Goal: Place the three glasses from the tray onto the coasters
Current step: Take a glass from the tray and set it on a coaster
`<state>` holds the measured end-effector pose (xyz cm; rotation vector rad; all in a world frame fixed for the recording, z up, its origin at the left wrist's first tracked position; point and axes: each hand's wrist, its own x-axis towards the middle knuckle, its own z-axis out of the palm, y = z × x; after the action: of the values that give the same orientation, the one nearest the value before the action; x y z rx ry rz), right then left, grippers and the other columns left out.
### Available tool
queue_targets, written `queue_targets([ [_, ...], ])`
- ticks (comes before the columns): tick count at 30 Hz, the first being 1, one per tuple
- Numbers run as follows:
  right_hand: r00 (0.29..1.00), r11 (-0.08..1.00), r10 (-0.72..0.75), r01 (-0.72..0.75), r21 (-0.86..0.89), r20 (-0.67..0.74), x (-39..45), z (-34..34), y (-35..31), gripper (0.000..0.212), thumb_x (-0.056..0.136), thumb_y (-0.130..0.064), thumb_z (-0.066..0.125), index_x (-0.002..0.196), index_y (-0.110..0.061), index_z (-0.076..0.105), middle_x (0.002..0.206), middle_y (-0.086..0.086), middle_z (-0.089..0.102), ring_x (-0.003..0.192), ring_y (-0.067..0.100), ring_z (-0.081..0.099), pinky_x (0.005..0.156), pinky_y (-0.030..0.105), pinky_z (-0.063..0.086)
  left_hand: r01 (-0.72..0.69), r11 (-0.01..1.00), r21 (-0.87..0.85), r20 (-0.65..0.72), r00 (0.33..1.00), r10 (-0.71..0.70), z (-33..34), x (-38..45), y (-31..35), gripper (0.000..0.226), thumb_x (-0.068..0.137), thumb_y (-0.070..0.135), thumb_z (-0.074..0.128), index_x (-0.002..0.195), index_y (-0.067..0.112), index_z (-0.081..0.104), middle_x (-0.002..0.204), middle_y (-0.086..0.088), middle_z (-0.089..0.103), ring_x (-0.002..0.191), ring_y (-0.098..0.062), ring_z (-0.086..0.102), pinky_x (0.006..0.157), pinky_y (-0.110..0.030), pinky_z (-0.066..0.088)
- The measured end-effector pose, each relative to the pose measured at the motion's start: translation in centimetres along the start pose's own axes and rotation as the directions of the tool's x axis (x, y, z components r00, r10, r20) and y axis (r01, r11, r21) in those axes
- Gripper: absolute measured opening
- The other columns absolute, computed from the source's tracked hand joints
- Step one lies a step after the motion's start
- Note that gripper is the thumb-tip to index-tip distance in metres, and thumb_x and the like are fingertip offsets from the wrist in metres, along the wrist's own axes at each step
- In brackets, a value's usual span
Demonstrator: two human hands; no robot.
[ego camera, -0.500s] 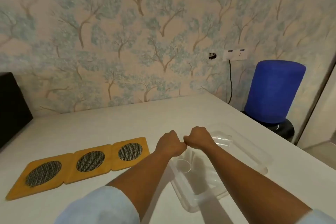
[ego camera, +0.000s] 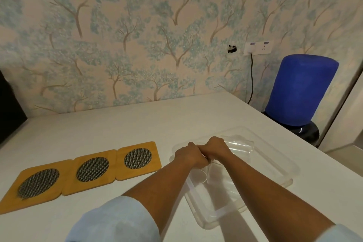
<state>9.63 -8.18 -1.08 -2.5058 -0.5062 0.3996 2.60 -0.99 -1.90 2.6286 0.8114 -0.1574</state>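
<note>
**Both fists over the tray, coasters bare**

White tabletop (ego camera: 121, 127) fills the near view, matte, with soft shadows under my forearms. Pale blue sleeves (ego camera: 117, 220) at the bottom edge. Clear plastic tray (ego camera: 282, 165) sits right of centre, angled. My left hand (ego camera: 189, 156) and right hand (ego camera: 216, 148) meet knuckle to knuckle above its near half, both curled tight. Clear glasses (ego camera: 238, 146) lie tipped in the tray: one stretches out beyond my right hand, another's rim shows just below my left fist. Whether either hand actually grips glass, I cannot tell; the fingers hide it. Left of the tray, three wooden coasters (ego camera: 89, 171) in a touching row, each with a dark mesh disc. Beyond: tree-patterned wallpaper (ego camera: 157, 35), a wall socket (ego camera: 257, 47) with cable, a blue cylinder (ego camera: 300, 90) off the table's right corner.
</note>
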Motion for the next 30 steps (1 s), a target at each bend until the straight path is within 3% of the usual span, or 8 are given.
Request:
queue_targets([
  [6,1.0,0.996,0.014,-0.017,0.092,0.027,-0.4,-0.5,-0.2,0.047,0.079,-0.036,0.069,0.049,-0.012,0.042,0.047,0.0,0.047,0.044,0.012,0.044,0.044,0.022,0.034,0.032,0.995,-0.099,-0.033,0.999,-0.035,-0.5,-0.1,0.1,0.07,0.067,0.055,0.073,0.119,0.013,0.051,0.087,0.005,0.06,0.083,-0.019,0.062,0.059,-0.028,0.042],
  [10,0.999,0.989,0.003,0.004,0.147,-0.048,-0.4,-1.3,-0.6,0.043,0.078,-0.036,0.069,0.053,-0.011,0.045,0.052,0.001,0.047,0.05,0.015,0.047,0.048,0.024,0.036,0.035,0.982,-0.187,-0.075,0.996,-0.05,-0.9,0.1,0.0,0.08,0.064,0.057,0.075,0.125,0.013,0.048,0.114,-0.003,0.063,0.1,-0.023,0.063,0.07,-0.031,0.048],
  [18,0.992,0.91,-0.039,0.086,0.405,-0.123,-0.9,-3.2,-2.9,0.049,0.069,-0.053,0.077,0.071,-0.006,0.063,0.073,0.004,0.062,0.064,0.015,0.06,0.049,0.025,0.04,-0.057,0.914,-0.402,-0.12,0.993,0.01,-4.6,-0.1,-2.1,0.1,0.062,0.056,0.078,0.142,0.014,0.036,0.14,-0.007,0.049,0.119,-0.026,0.053,0.079,-0.032,0.044],
  [22,0.989,0.861,-0.09,0.138,0.489,-0.121,-1.5,-3.7,-5.3,0.051,0.066,-0.056,0.078,0.085,-0.011,0.068,0.087,0.002,0.066,0.079,0.018,0.064,0.056,0.026,0.044,-0.136,0.861,-0.491,-0.18,0.982,0.052,-6.8,-0.4,-3.7,0.098,0.058,0.053,0.081,0.141,0.018,0.041,0.137,-0.005,0.053,0.117,-0.023,0.055,0.089,-0.034,0.048],
  [26,0.991,0.822,-0.112,0.13,0.555,-0.067,-1.9,-3.2,-7.6,0.064,0.063,-0.054,0.083,0.103,-0.005,0.07,0.104,0.007,0.067,0.096,0.023,0.065,0.07,0.03,0.046,-0.182,0.816,-0.549,-0.251,0.967,0.047,-8.1,-0.6,-5.9,0.091,0.054,0.046,0.086,0.133,0.02,0.049,0.127,-0.001,0.059,0.106,-0.018,0.058,0.076,-0.028,0.046],
  [30,0.984,0.826,-0.176,0.167,0.538,-0.036,-2.4,-1.9,-9.7,0.07,0.063,-0.054,0.083,0.108,-0.003,0.068,0.112,0.008,0.067,0.101,0.024,0.064,0.078,0.034,0.051,-0.196,0.794,-0.576,-0.318,0.948,0.004,-8.8,-1.1,-8.4,0.082,0.051,0.042,0.089,0.122,0.026,0.051,0.12,0.004,0.057,0.104,-0.015,0.057,0.08,-0.031,0.049],
])
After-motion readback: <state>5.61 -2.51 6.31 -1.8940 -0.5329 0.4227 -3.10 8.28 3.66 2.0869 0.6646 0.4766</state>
